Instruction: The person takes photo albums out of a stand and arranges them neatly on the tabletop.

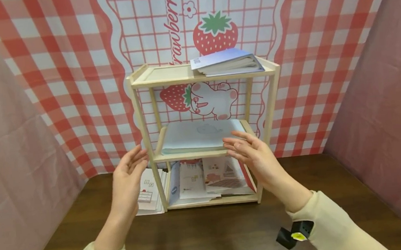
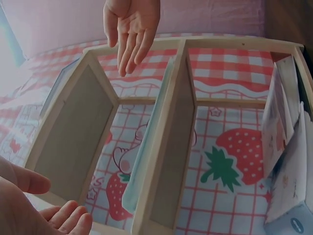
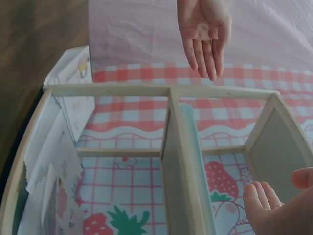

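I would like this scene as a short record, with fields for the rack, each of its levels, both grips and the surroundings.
Rack: pale wood, three levels, on a dark table
Top: blue book, towards the right end
Middle: pale book, lying flat, faint drawing on cover
Bottom: several printed booklets, overlapping
Left grip: by the left post, holding nothing
Right grip: before the middle level's right side, holding nothing
Left of rack: printed stack
Backdrop: red-white checks, strawberries
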The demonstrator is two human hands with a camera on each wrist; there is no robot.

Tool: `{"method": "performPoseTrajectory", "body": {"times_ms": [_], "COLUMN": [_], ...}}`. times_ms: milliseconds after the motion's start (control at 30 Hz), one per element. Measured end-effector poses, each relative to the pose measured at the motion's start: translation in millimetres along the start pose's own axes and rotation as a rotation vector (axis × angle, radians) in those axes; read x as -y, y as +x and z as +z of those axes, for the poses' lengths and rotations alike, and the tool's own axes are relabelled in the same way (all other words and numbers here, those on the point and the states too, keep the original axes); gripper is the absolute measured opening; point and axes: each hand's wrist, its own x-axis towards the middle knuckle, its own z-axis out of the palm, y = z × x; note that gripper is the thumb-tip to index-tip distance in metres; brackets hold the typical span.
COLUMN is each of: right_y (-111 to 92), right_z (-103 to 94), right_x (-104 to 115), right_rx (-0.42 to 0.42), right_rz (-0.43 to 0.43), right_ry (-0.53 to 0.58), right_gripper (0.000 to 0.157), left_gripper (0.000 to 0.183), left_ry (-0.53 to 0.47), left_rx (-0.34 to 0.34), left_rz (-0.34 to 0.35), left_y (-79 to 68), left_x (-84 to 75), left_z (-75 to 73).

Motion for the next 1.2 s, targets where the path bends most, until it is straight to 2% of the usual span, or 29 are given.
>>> {"method": "performPoseTrajectory", "body": {"times_ms": [233,400,667,800,1067,1200], "right_y": [-1,-1,-2,-1,5,9], "right_z": [-10.6,-19.3,-30.2,-34.2,-38.5,-39.5], "right_x": [13,23,39,47,62,70], "right_rx": [-0.029,-0.05,-0.072,-0.079,-0.089,-0.107], "right_rz": [-0.052,-0.134,-0.238,-0.261,-0.29,-0.303], "right_ry": [-0.038,-0.044,0.01,0.028,0.054,0.036], "right_gripper": [0.055,0.055,0.052,0.053,0.054,0.052], "left_gripper": [0.043,0.043,0.043,0.044,0.044,0.043], "left_ry": [-0.025,-0.048,-0.081,-0.111,-0.163,-0.165], "left_rx": [0.037,0.072,0.1,0.109,0.159,0.158], "left_rz": [0.019,0.043,0.076,0.081,0.132,0.169], "left_y": [3.0,8.0,13.9,16.1,16.4,21.3], "left_x": [-6.2,-7.1,-10.6,-15.3,-30.5,-37.9], "left_z": [13.1,25.1,37.3,43.9,60.2,65.6]}}
